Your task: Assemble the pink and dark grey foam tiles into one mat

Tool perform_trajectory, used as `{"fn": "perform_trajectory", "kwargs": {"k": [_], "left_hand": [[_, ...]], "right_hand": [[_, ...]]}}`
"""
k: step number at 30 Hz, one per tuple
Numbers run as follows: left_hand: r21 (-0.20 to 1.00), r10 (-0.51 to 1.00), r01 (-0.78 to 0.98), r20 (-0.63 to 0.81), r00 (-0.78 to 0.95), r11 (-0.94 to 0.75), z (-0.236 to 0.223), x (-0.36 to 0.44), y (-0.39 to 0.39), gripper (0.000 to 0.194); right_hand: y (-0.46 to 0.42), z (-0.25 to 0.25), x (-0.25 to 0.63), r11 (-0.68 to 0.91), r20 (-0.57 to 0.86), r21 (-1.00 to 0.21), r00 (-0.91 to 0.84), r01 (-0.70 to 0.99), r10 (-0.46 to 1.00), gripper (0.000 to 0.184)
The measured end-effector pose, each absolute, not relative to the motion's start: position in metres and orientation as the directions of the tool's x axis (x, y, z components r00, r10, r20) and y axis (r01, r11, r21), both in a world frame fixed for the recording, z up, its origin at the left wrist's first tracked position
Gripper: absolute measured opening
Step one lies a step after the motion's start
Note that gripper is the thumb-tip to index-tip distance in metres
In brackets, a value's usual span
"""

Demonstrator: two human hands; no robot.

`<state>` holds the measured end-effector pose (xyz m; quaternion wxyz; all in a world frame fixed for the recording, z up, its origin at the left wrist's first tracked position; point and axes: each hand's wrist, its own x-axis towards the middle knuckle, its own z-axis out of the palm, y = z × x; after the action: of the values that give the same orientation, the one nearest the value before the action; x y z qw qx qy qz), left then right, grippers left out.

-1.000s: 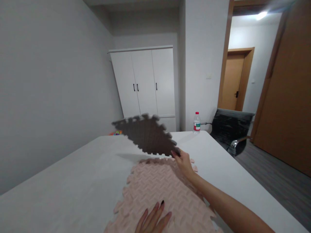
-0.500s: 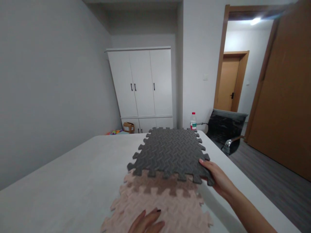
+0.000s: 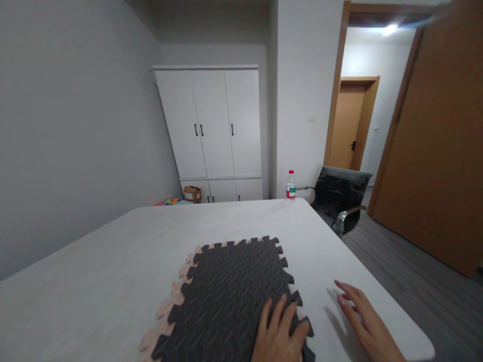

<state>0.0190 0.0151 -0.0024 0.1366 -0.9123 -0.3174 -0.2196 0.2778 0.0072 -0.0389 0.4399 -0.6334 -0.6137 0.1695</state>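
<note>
A dark grey foam floor tile point(image 3: 230, 291) with jigsaw edges and a ridged pattern lies flat on the white table. Under it is a pale pink foam tile point(image 3: 166, 309), whose toothed edge peeks out along the left and far sides. My left hand point(image 3: 279, 334) rests on the grey tile's near right part with its fingers spread. To the right of the tiles, my right hand point(image 3: 366, 322) is over the table, holding nothing, thumb and fingers apart.
The white table point(image 3: 101, 266) carries a red-capped bottle point(image 3: 290, 187) at its far right corner. Beyond it stand a black chair point(image 3: 339, 193), a white cabinet point(image 3: 211, 125) and a cardboard box point(image 3: 192, 194). A wall runs along the left.
The grey tile has come down and nearer, onto the pink one. My right hand has let go of it and moved right; my left hand has moved from the pink tile onto the grey one.
</note>
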Motion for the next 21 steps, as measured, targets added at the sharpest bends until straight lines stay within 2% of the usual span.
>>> {"fn": "perform_trajectory", "kwargs": {"k": [2, 5, 9, 12, 16, 21], "left_hand": [[-0.067, 0.594, 0.662, 0.381, 0.709, -0.747, -0.002, 0.033, 0.024, 0.037], [0.08, 0.752, 0.752, 0.18, 0.635, -0.654, 0.007, 0.046, 0.028, 0.038], [0.2, 0.832, 0.812, 0.036, 0.553, -0.548, 0.026, 0.049, 0.027, 0.045], [0.238, 0.845, 0.825, -0.031, 0.535, -0.513, 0.036, 0.042, 0.028, 0.048], [0.25, 0.854, 0.837, -0.061, 0.516, -0.488, 0.035, 0.016, 0.031, 0.052], [0.182, 0.917, 0.899, 0.053, 0.395, -0.398, 0.026, -0.046, 0.04, 0.063]], "right_hand": [[0.009, -0.052, 0.311, 0.133, 0.426, -0.693, 0.254, 0.709, 0.868, 0.048], [0.01, -0.072, 0.361, 0.052, 0.516, -0.597, 0.334, 0.801, 0.789, 0.048], [0.013, -0.096, 0.406, -0.105, 0.462, -0.567, 0.421, 0.817, 0.78, 0.051], [0.015, -0.105, 0.413, -0.147, 0.398, -0.546, 0.41, 0.825, 0.821, 0.052], [0.015, -0.105, 0.409, -0.181, 0.349, -0.509, 0.393, 0.842, 0.851, 0.054], [0.015, -0.107, 0.414, -0.212, 0.301, -0.511, 0.404, 0.833, 0.864, 0.057]]}}
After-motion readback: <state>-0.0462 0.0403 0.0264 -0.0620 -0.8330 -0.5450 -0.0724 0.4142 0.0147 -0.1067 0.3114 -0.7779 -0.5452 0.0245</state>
